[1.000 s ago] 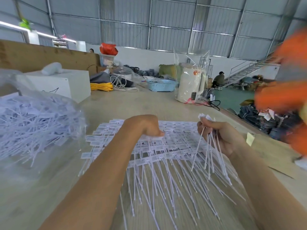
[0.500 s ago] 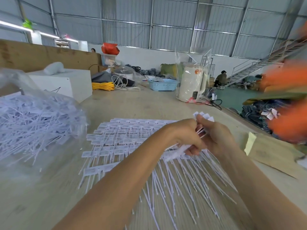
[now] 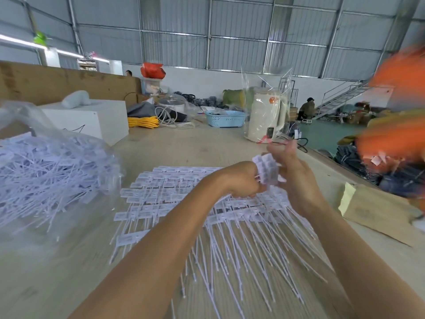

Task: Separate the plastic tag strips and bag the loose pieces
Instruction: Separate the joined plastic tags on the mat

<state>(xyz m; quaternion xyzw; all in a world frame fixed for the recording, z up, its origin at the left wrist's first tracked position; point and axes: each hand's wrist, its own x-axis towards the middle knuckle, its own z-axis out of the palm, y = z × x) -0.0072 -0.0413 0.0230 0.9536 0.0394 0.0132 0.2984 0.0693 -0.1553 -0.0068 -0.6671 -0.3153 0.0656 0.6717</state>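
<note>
Both hands meet above the wooden table (image 3: 161, 148): the left hand (image 3: 239, 180) and the right hand (image 3: 296, 178) each curl their fingers around a small bundle of loose tags (image 3: 265, 169), white heads upward. Many still-joined tag strips (image 3: 174, 203) lie spread flat on the table beneath them. Well to the left sits a clear plastic bag (image 3: 46, 164) holding separated pieces.
</note>
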